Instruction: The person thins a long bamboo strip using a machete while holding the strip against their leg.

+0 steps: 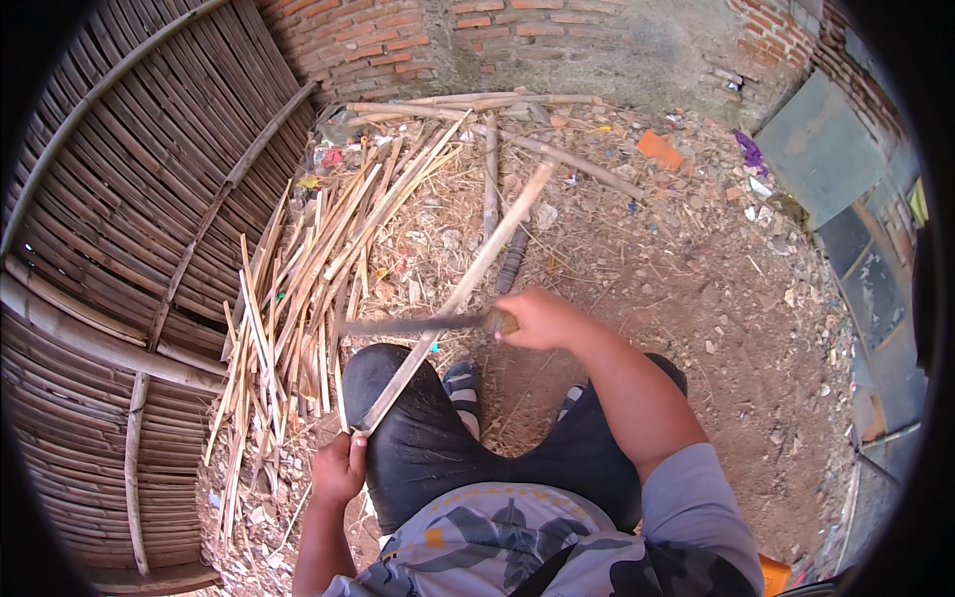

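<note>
My left hand [339,470] is closed on the near end of a long split bamboo strip [497,235], beside my left knee. The strip slants up and away to the right, its lower part over my left thigh. My right hand [543,318] grips the wooden handle of a machete [406,325] in front of my knees. Its dark blade points left and crosses the strip; motion blurs it, so I cannot tell whether it touches. A dark, ribbed rod [512,261] shows partly behind the strip, beyond my right hand.
Many thin bamboo strips [298,289] lie heaped on the left, against a bamboo slat wall [129,169]. Bamboo poles [490,179] lie at the back near a brick wall [557,50]. Grey-green panels [826,149] lean at the right. Rubble and litter cover much of the dirt floor [756,398].
</note>
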Motion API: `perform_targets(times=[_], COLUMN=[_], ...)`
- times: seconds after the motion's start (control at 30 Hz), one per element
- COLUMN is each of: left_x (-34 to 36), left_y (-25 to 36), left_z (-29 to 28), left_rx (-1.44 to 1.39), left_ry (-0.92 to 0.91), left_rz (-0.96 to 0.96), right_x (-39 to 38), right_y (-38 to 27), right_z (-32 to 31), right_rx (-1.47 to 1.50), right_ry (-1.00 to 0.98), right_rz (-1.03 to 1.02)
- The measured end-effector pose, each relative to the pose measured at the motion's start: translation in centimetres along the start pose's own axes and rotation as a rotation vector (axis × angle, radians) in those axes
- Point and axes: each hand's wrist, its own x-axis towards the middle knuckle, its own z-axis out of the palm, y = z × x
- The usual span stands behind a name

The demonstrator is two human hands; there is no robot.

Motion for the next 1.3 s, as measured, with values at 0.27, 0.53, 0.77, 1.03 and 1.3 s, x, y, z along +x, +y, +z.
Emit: perform_targets(times=[0.27,0.53,0.77,1.03,1.3], left_x=[0.1,-0.1,0.0,0.2,0.1], left_y=[-0.4,-0.7,-0.1,-0.1,-0.7], left_z=[0.6,0.9,-0.1,0.5,0.7], left_rx=[-0.045,-0.095,0.008,-0.025,-0.035], left_ry=[0.019,0.012,-0.013,0.022,0.01], left_rz=[0.018,0.0,0.031,0.035,0.008], right_x=[-0.7,-0.6,-0.2,-1.4,-0.8], right_y=[4.4,3.7,-0.4,5.5,1.4], right_z=[-3.2,-3.2,-0.2,-4.3,-1.3], right_rx=[0.407,0.572,-0.074,0.441,0.263], right_ry=[0.378,0.298,-0.087,0.406,0.101], right_rz=[0.39,0.483,-0.019,0.449,0.176])
